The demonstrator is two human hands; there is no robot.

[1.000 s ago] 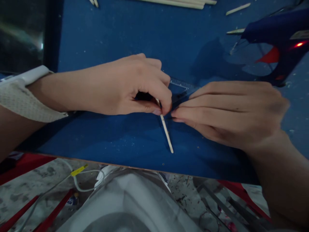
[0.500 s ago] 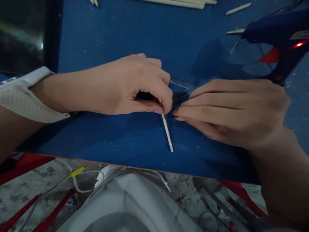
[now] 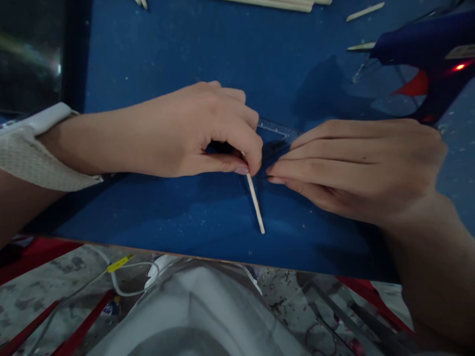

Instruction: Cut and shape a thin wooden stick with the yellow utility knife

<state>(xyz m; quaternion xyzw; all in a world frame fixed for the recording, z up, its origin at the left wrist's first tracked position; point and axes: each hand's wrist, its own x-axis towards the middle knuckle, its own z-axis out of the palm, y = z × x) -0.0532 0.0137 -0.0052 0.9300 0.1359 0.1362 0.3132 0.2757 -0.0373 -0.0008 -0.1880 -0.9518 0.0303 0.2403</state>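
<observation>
My left hand (image 3: 218,126) pinches a thin pale wooden stick (image 3: 256,203) between thumb and forefinger; the stick's lower end points toward the table's front edge. Just right of it, my right hand (image 3: 356,165) has its fingertips pressed together around a small dark, thin piece, too small to make out. A clear ruler-like plate (image 3: 273,129) with white markings lies behind and between the hands, partly hidden by them. Both hands rest low over the blue table (image 3: 185,49).
At the upper right is a blue glue gun (image 3: 404,42) with a red trigger and a lit red light. A short stick (image 3: 365,11) and several longer sticks (image 3: 282,4) lie at the back. A dark screen-like panel (image 3: 31,54) stands at the left.
My left hand and the stick have shifted very slightly left. My right hand stays nearly in place, fingers still together.
</observation>
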